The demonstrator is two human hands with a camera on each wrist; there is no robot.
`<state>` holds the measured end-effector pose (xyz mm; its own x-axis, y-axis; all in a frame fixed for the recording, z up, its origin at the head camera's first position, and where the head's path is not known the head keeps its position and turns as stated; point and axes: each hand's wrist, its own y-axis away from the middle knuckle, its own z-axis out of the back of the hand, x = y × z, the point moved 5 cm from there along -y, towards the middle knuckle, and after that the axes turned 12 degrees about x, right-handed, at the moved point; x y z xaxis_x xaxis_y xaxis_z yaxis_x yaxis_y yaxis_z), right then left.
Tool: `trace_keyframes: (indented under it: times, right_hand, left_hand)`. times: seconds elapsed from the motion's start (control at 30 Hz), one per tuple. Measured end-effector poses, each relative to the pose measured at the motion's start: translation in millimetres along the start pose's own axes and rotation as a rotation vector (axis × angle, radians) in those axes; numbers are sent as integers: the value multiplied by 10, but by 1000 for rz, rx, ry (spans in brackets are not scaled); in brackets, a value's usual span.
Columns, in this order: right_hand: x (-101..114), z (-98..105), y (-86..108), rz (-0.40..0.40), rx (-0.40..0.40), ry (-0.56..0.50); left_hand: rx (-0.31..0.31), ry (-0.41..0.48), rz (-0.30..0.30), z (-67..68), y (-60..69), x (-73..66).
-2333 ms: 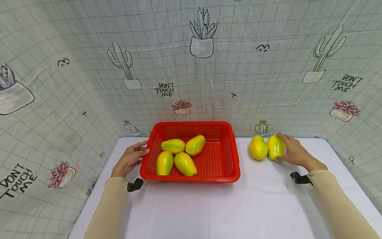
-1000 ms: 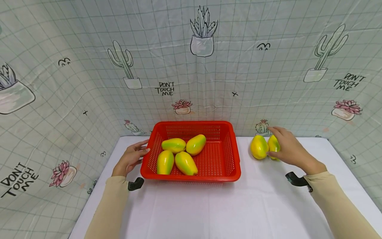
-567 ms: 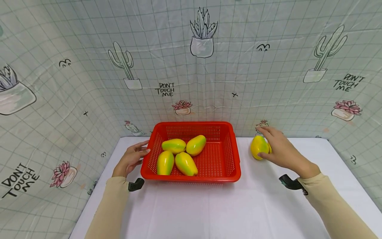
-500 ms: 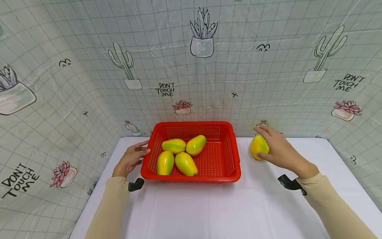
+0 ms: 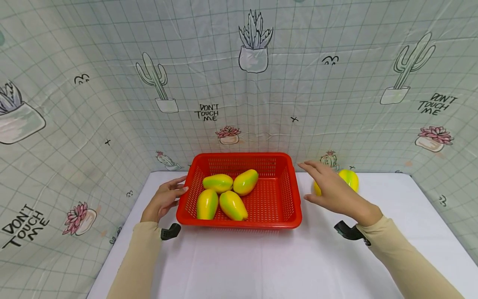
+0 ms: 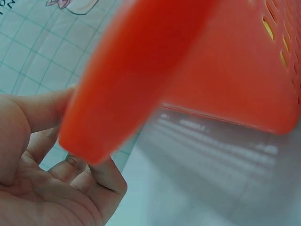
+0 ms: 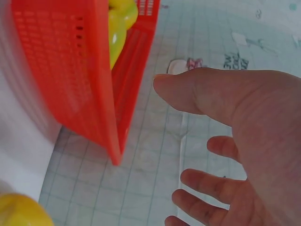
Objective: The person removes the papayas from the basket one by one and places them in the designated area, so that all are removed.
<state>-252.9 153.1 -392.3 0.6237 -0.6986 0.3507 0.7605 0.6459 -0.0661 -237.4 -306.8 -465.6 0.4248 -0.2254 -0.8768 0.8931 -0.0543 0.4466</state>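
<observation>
The red plastic basket (image 5: 239,223) stands on the table with several yellow-green mangoes (image 5: 218,183) in its left part. At its left side my left hand (image 5: 164,198) grips the rim (image 6: 117,94), thumb on one side and fingers curled under it. My right hand (image 5: 332,189) is held just right of the basket, fingers spread and nothing in the grasp. Behind that hand lie two more mangoes on the table: one mostly hidden mango (image 5: 317,189) and another mango (image 5: 349,180) partly covered. The right wrist view shows the thumb and fingers apart, near the basket.
A white cloth covers the table (image 5: 239,261). Close behind the basket rises a grid-patterned curtain (image 5: 276,95) printed with cacti, which also closes off the left and right sides. A black wrist-mounted piece (image 5: 349,231) juts out under the right wrist.
My right hand has let go of the right-hand mango and moved left, past both loose mangoes, to beside the basket. Left hand and basket stay in place.
</observation>
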Motion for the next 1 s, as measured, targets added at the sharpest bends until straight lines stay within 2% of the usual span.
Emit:
trace_keyframes:
  times: [0.27,0.5,0.67,1.0]
  right_hand:
    - [149,-48,-99,68,-16,27]
    - [264,-107,-186,67,37,2]
    - [322,-155,-248,68,69,-12]
    - [455,-249,-393,133,104,-10]
  left_hand:
    - [-4,-3,0,-6,19,-23]
    - [-5,-2,8,-1,19,-22]
    - [16,-21,-9,19,12,-23]
    - [17,-16,-11,10,7,-27]
